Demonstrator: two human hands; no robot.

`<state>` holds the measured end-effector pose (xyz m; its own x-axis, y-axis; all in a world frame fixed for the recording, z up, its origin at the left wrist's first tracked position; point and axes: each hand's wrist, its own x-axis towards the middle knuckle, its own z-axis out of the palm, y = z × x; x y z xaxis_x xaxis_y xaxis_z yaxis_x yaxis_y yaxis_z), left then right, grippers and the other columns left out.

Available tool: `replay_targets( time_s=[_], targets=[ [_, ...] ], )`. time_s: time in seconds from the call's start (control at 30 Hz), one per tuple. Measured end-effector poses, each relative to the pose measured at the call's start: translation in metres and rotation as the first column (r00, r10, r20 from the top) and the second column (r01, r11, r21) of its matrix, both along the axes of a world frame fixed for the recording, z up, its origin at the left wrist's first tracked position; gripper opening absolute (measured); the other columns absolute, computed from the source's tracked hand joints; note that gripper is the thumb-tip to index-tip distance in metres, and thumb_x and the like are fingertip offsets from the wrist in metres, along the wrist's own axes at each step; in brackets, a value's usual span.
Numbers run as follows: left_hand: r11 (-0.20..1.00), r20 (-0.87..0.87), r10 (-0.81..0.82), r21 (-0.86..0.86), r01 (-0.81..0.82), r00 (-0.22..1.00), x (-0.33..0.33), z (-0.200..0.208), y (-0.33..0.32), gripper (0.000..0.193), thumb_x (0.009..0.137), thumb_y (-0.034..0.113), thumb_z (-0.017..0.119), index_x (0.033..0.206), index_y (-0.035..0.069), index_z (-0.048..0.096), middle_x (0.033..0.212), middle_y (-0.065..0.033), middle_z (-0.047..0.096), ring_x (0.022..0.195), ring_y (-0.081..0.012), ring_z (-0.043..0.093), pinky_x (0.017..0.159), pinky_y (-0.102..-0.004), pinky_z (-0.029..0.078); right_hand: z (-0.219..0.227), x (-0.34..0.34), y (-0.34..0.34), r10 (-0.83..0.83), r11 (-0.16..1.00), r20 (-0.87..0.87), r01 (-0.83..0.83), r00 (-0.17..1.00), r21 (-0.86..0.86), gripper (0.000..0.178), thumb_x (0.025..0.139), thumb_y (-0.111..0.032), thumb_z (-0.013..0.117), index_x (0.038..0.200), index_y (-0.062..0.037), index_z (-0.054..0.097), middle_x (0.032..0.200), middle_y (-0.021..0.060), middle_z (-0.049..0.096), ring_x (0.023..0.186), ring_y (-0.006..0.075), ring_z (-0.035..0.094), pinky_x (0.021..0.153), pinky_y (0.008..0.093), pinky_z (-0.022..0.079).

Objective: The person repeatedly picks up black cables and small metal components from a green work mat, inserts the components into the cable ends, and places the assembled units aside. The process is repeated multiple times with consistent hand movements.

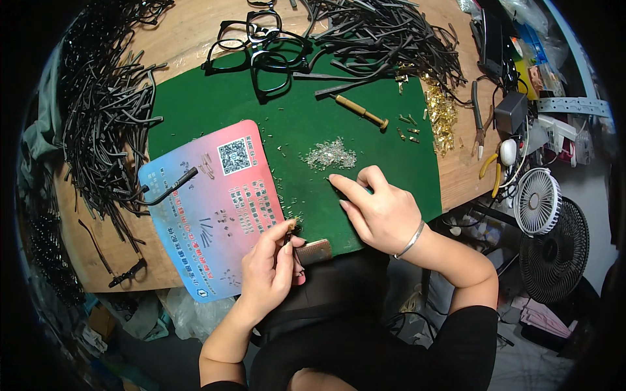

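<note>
My left hand (pixel 268 266) is closed at the near edge of the green mat (pixel 215 98). Between its thumb and fingers sits a small gold-coloured metal piece (pixel 292 225), mostly covered by the fingertips. My right hand (pixel 386 212) reaches over the mat with its index finger stretched out and the thumb apart. That fingertip is down by the near side of a heap of tiny silvery parts (pixel 331 155). Beside my left hand lies a blue-and-pink printed pad (pixel 208 146), carrying small metal bits and a black glasses temple (pixel 173 188). A brown textured block (pixel 314 252) is at the mat's near edge.
Black glasses frames (pixel 270 49) and piles of dark temples (pixel 385 39) lie at the back, more temples (pixel 107 137) at left. A brass-coloured tool (pixel 362 112) rests near gold-coloured hinge parts (pixel 441 120). Pliers (pixel 479 124) and a white fan (pixel 538 202) are at right.
</note>
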<state>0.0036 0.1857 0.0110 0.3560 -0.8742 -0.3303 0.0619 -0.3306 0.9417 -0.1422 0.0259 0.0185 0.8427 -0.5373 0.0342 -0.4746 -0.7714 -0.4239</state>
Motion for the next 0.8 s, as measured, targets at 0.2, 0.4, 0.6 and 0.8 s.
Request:
replay_targets(
  time_s=[0.2,0.4,0.6,0.8],
  targets=[
    [1.0,-0.029,-0.008,-0.01,0.008,1.0,0.002,0.001,0.0,0.03,0.09,-0.004,0.041,0.119,-0.002,0.046,0.089,-0.0097,0.063,0.056,-0.0073,0.057,0.052,-0.0207,0.048,-0.001,0.003,0.007,0.008,0.996,-0.07,-0.014,0.998,-0.085,0.042,0.071,-0.011,0.064,0.112,-0.0124,0.055,0.086,0.0095,0.048,0.056,0.0199,0.056,0.045,0.0305,0.048],
    [0.998,-0.171,0.062,0.001,-0.063,0.983,-0.001,0.003,0.016,0.028,0.091,-0.003,0.041,0.119,-0.004,0.046,0.093,-0.01,0.061,0.058,-0.0075,0.056,0.05,-0.0197,0.047,0.001,0.004,0.007,-0.02,0.996,-0.064,0.015,0.998,-0.09,0.044,0.071,-0.009,0.064,0.113,-0.0122,0.054,0.087,0.01,0.048,0.058,0.0214,0.058,0.046,0.0312,0.048],
    [0.998,-0.064,0.067,-0.014,-0.068,0.996,0.002,0.005,0.007,0.028,0.091,-0.003,0.041,0.118,-0.004,0.047,0.093,-0.0104,0.062,0.057,-0.0066,0.055,0.051,-0.0198,0.047,0.0,0.005,0.009,-0.036,0.994,-0.074,0.028,0.997,-0.107,0.045,0.07,-0.009,0.064,0.114,-0.0135,0.054,0.086,0.0099,0.048,0.058,0.0213,0.058,0.045,0.0312,0.048],
    [0.996,-0.207,0.059,0.081,-0.043,0.977,0.008,0.002,0.0,0.028,0.092,-0.001,0.041,0.12,-0.002,0.044,0.092,-0.0086,0.059,0.053,-0.0051,0.051,0.047,-0.0174,0.044,0.001,0.005,0.006,0.02,0.989,-0.119,-0.037,0.993,-0.145,0.045,0.07,-0.011,0.063,0.114,-0.0145,0.054,0.084,0.0085,0.047,0.054,0.0205,0.055,0.043,0.0313,0.048]
  ],
)
